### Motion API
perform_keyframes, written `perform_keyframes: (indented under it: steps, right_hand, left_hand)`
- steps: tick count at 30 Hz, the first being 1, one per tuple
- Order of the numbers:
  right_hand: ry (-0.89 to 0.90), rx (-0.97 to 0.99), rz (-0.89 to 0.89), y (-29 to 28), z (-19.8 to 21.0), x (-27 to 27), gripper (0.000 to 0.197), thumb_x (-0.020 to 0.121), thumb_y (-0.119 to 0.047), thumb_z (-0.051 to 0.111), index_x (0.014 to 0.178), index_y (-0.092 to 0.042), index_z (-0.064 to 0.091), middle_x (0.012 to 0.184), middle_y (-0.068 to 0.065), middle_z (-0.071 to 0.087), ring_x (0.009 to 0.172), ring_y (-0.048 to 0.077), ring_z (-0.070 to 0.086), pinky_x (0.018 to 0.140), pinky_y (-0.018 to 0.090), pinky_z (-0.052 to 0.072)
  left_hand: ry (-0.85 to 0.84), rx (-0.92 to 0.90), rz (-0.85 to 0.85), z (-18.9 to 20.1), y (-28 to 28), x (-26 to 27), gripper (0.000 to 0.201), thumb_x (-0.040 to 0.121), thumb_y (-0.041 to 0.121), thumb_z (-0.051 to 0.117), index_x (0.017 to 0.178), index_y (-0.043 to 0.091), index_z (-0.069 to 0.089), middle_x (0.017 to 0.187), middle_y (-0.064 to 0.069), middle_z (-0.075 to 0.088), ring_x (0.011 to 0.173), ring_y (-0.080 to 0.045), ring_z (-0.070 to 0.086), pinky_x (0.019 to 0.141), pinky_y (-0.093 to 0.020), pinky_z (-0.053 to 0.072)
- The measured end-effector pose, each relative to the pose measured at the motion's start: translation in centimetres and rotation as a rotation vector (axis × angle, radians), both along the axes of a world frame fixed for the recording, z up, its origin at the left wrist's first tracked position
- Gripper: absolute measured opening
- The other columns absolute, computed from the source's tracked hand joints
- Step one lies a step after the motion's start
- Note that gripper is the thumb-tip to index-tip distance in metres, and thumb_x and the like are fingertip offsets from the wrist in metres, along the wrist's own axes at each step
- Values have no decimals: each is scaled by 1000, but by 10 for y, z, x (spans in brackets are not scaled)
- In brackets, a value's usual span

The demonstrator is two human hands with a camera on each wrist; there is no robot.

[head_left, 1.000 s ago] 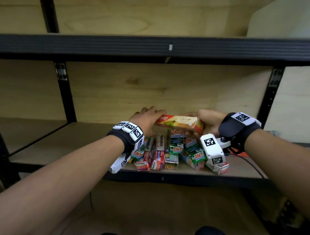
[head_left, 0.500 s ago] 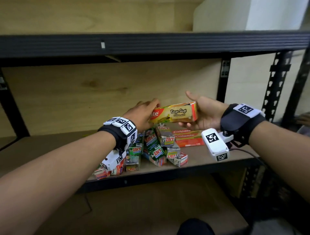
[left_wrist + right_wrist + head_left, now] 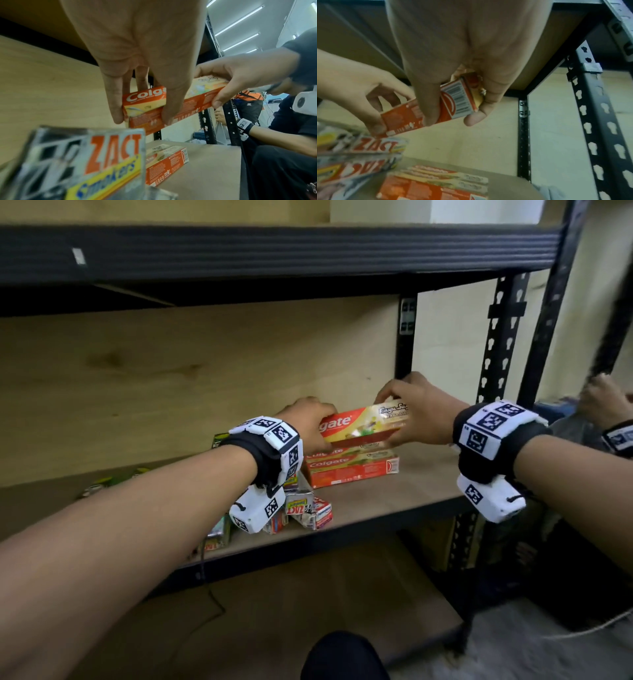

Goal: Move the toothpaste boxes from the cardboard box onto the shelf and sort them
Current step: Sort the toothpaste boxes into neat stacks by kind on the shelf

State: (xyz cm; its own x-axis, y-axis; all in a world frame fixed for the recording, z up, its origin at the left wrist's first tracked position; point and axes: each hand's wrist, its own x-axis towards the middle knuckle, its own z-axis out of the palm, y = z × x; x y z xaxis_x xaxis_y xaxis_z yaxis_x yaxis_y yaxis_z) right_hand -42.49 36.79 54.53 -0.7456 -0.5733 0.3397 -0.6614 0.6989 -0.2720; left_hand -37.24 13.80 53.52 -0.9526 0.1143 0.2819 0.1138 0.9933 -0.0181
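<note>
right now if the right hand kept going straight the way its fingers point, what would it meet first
Probably the shelf's wooden back panel behind the held toothpaste box; the right hand points inward, though depth is unclear.

Both hands point(image 3: 140, 75) grip Colgate box point(image 3: 145, 100); blurred, likely Zact box point(image 3: 96, 162) near lens

Dim indoor light; ceiling strip lights point(image 3: 240, 25) glare; wrist views blurred, perhaps motion; edges warped.
</note>
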Motion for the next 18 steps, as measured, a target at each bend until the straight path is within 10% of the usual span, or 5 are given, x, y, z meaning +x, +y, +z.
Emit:
perform_keyframes:
  steps: [13,18]
  right_hand:
    - [-58,232,-119,5,-65,-33,58,79,-32,78,132,-32,54,123,4,53,108,22,55,92,32,46]
    - [-80,279,-164,-5,-86,-33,62,82,-33,76,138,-34,49,133,4,46,117,25,53,87,26,38]
  left_hand:
    - [-341,-242,173,-43,44,-43,52,60,41,88,103,16,71,89,2,72,72,-18,68,64,-27,56]
    - [-380,-306,219,-65,52,-48,34,101,13,48,132,2,53,129,-15,57,117,-32,56,92,-33,44]
